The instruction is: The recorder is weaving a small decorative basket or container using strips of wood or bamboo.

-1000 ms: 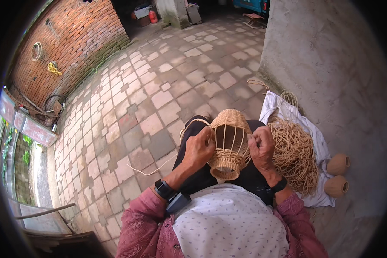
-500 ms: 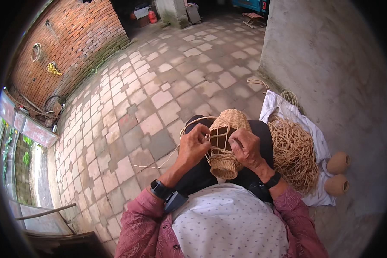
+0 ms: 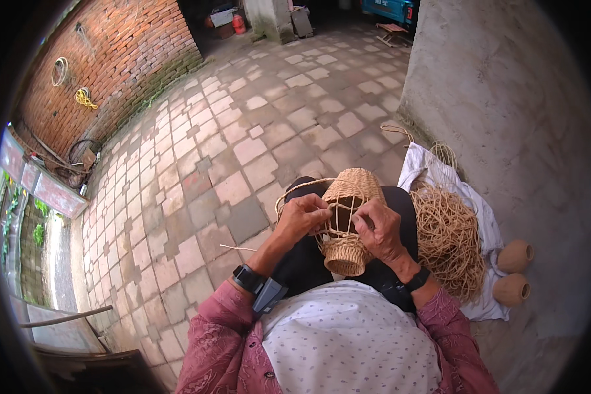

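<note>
On my lap lies a woven straw basket, its closed weave at the far end and a narrower woven ring toward me. Bare upright strands span the open gap between these two parts. My left hand is pinched at the left side of this gap, on a straw cord that loops up over the basket. At the gap's right side my right hand has its fingers curled, thumb and forefinger together by the strands. Its fingertips partly hide what they grip.
To my right, a heap of loose straw cord rests on a white cloth. Beside it are two small tan pots near a concrete wall. Paving stones stretch ahead to a brick wall at left.
My left hand has shifted slightly right and down across the gap. The cord's loose tail at left has drawn closer to my wrist. My right hand stays at the gap's right side.
</note>
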A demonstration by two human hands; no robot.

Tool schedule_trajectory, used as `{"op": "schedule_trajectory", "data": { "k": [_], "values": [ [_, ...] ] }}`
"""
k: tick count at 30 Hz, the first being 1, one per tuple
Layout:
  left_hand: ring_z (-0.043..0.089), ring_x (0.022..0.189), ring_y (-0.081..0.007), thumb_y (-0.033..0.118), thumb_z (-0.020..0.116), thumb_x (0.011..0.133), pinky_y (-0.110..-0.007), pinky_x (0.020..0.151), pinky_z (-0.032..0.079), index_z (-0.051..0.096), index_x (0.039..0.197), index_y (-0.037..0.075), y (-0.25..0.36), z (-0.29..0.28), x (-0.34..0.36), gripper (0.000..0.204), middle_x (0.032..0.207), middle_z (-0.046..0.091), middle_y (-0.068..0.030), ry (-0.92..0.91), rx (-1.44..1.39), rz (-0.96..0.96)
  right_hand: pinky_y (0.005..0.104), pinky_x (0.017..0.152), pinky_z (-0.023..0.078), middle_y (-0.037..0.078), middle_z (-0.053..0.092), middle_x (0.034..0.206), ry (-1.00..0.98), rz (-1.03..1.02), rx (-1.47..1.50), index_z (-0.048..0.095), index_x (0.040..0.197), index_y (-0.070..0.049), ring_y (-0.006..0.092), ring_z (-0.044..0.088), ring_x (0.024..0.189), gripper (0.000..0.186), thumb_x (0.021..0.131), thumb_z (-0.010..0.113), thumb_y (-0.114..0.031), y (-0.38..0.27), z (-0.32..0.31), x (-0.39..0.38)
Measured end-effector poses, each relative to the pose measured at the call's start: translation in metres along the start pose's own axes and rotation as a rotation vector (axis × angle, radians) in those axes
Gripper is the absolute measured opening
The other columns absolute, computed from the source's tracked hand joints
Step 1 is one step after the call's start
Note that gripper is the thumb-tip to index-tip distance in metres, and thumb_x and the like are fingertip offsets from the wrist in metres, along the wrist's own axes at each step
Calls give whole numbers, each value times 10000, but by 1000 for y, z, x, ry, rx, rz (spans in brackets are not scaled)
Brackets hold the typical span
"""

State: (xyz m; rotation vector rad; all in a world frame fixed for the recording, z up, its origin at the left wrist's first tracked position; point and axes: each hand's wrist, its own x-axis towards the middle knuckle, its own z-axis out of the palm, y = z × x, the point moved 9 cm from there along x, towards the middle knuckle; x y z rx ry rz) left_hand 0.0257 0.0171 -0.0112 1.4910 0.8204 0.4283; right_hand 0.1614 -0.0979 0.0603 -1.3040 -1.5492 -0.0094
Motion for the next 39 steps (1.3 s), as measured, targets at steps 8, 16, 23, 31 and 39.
{"op": "schedule_trajectory", "data": {
  "k": [8,16,23,31,39],
  "values": [
    [593,606,-106,139,682,821,-285,545,466,596,996,57,52,22,7,211,689,632,-48,55,463,255,251,558,445,-4,561,692,165,420,223,580,848,-45,69,534,607,106,885,666,-95,35,-16,-21],
    [561,657,-74,100,680,811,-264,571,454,606,1043,47,36,-8,5,249,679,584,5,218,474,276,230,589,445,-15,566,718,246,485,303,567,898,-33,48,509,645,128,947,604,-145,70,-17,-34],
    [670,740,-148,121,651,801,-289,685,530,597,1225,107,75,24,17,428,777,689,-82,54,674,296,252,590,454,3,554,698,221,440,267,568,906,-29,74,515,625,133,940,611,-150,62,-10,-37],
    [682,716,-199,158,687,761,-334,654,536,594,1221,112,55,27,23,472,798,696,-130,-119,470,131,259,584,445,19,544,712,183,409,247,564,899,-33,87,500,624,113,940,600,-132,57,-9,-37],
    [550,567,-197,77,655,727,-358,560,449,565,1020,64,75,25,-15,307,626,547,-14,301,746,394,245,580,443,19,560,720,131,396,198,569,905,-41,77,500,622,93,939,597,-122,51,-11,-31]
  ]
}}
